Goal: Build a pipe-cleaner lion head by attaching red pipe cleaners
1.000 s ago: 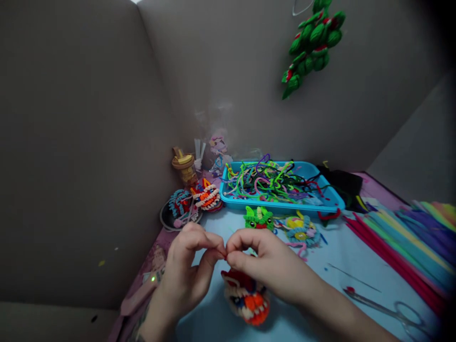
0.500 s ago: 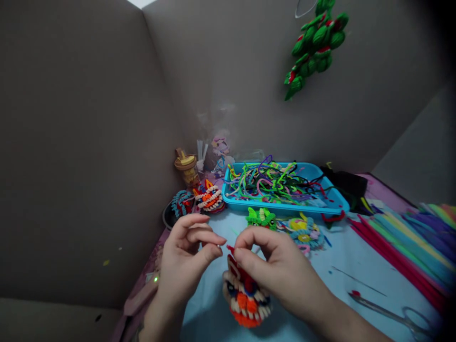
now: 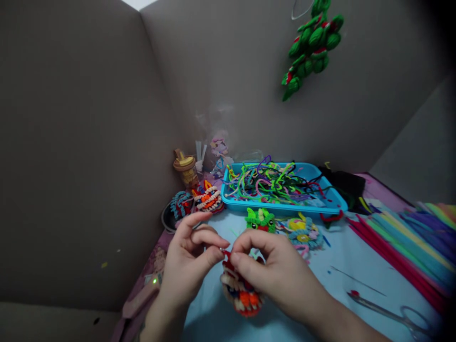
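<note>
My left hand [image 3: 194, 261] pinches a tiny shiny piece [image 3: 221, 249] between thumb and forefinger; it is too small to name surely. My right hand [image 3: 272, 263] is closed on the red top of a pipe-cleaner lion head [image 3: 247, 300], which hangs below the fingers. Orange, cream and dark blue show on the lion head, and the right hand partly covers it. The two sets of fingertips almost meet, with the shiny piece at the lion head's red tip. Behind the right hand lies a green pipe-cleaner animal head [image 3: 261, 219].
A blue tray [image 3: 278, 209] holds tangled pipe-cleaner scraps. To the right lie scissors [image 3: 388, 311], a thin metal needle-like rod [image 3: 358, 280] and bundled pipe cleaners [image 3: 409, 251]. A glue gun [image 3: 142, 297] rests at left. Several finished figures and a brown cup [image 3: 185, 168] stand behind.
The lion head has moved slightly up and left with my right hand. Its red tip now comes up to the shiny piece in my left fingers, closing the small gap.
</note>
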